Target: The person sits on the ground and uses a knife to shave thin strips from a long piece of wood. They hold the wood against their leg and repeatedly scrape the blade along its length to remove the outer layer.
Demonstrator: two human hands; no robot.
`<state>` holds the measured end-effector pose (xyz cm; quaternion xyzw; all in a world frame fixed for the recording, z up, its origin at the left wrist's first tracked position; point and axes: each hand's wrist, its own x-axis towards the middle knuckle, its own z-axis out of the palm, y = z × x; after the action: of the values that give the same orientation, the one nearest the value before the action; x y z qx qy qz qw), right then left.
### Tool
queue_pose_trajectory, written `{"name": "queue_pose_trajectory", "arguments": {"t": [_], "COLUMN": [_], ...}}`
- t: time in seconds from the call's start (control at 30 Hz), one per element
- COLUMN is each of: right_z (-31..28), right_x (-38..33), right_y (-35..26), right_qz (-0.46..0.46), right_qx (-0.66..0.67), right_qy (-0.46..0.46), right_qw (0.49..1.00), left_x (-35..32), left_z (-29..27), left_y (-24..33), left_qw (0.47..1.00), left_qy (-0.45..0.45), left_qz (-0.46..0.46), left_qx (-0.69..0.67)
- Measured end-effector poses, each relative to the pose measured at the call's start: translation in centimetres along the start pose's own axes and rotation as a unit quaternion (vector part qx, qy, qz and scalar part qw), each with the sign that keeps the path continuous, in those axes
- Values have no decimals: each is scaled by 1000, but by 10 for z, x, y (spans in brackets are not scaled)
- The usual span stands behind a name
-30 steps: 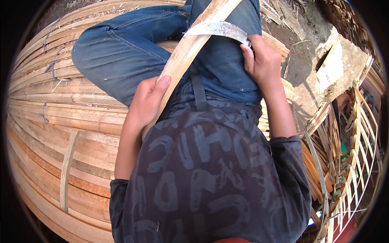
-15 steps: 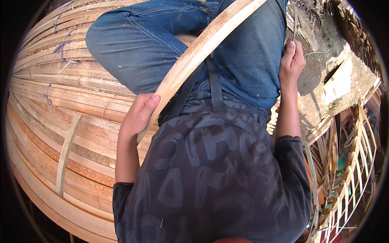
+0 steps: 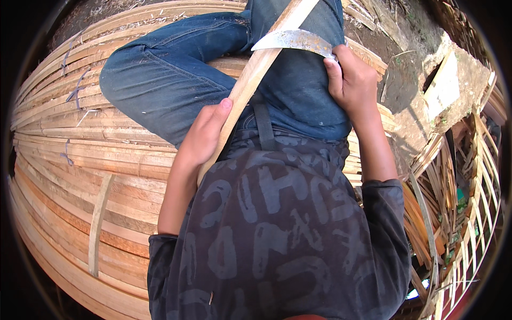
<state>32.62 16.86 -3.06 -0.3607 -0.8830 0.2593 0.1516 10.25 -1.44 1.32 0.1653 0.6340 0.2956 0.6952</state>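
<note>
A long, pale wooden strip (image 3: 246, 85) slants from my waist up across my lap and out past the upper edge. My left hand (image 3: 207, 128) is closed around its lower part, thumb lying along the top face. In my right hand (image 3: 353, 80) is a curved, broad-bladed knife (image 3: 296, 40), its handle hidden inside the fist. The blade, grey with rusty patches, lies across the strip above my right thigh, its tip pointing left. From this view I cannot tell how deep the edge sits in the wood.
Long stacked wooden slats (image 3: 96, 138), some tied with blue strips, spread over the left side. A short batten (image 3: 100, 224) lies across them. To the right are a broken stone slab (image 3: 445, 88), loose thin offcuts (image 3: 442, 186) and a woven slatted frame (image 3: 472, 234).
My right hand has swung inward from the far right, bringing the blade across the strip. My left hand and the strip's lower part have shifted slightly right and up.
</note>
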Motion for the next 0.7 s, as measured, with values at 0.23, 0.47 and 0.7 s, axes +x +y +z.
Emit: {"name": "queue_pose_trajectory", "arguments": {"t": [0.23, 0.47, 0.7], "right_z": [15, 11, 26], "right_x": [4, 4, 7], "right_y": [-9, -18, 24], "right_qz": [-40, -32, 178], "right_qx": [-46, -60, 45], "right_qy": [15, -19, 73], "right_qw": [998, 998, 980], "left_x": [-34, -54, -103], "left_z": [-6, -11, -36], "left_y": [-15, -25, -72], "left_qw": [997, 996, 998], "left_qy": [65, 78, 47], "left_qz": [-19, -15, -48], "left_qx": [24, 26, -2]}}
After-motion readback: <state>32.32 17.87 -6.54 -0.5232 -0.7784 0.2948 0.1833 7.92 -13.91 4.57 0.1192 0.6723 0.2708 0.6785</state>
